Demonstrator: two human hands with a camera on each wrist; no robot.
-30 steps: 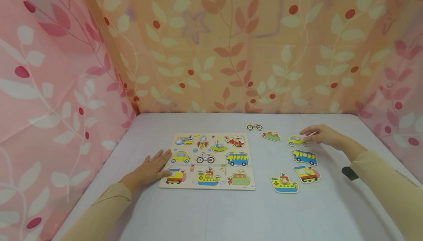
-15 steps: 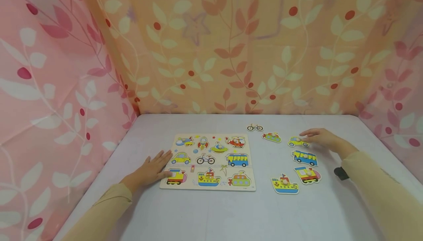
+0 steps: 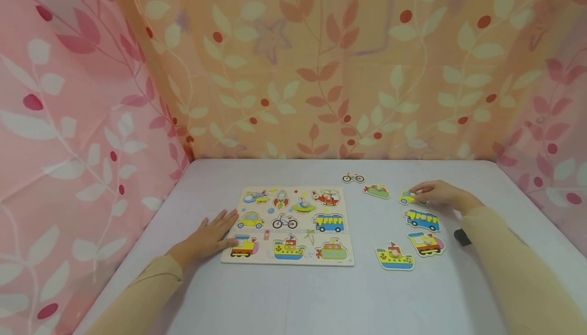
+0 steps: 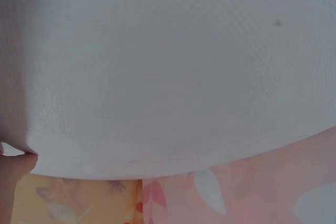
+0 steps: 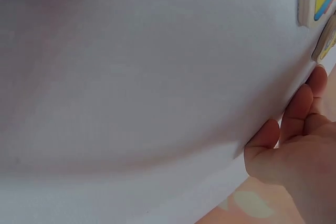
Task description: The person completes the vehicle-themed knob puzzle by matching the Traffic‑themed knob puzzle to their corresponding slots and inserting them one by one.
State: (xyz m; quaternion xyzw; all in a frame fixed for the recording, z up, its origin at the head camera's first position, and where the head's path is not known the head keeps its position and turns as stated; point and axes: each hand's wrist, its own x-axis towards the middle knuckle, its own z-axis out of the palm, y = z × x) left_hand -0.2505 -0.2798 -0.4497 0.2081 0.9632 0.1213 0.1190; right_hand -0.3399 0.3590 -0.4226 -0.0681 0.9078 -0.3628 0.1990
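A wooden puzzle board (image 3: pixel 287 259) with vehicle pictures lies on the table in the head view. My left hand (image 3: pixel 204 237) rests flat at its left edge, fingers spread, thumb over the train picture. My right hand (image 3: pixel 442 195) is over a yellow car puzzle piece (image 3: pixel 405 199), thumb and forefinger pinching at its knob, which they hide. In the right wrist view the fingers (image 5: pixel 297 109) bend down beside a piece's edge. Just in front of the car lies a bus piece (image 3: pixel 415 218), then a train piece (image 3: pixel 419 241) and a ship piece (image 3: pixel 394 261).
A submarine piece (image 3: pixel 377 191) and a bicycle piece (image 3: pixel 353 178) lie between the board and the right hand, toward the back. Airplane, rocket, flying saucer and helicopter (image 3: pixel 326 198) pieces sit along the board's back row. Flowered curtains (image 3: pixel 293 70) surround the white table (image 3: pixel 284 299).
My right hand has moved left over the car piece, its fingertips coming onto the knob. The left hand and the board stay where they were.
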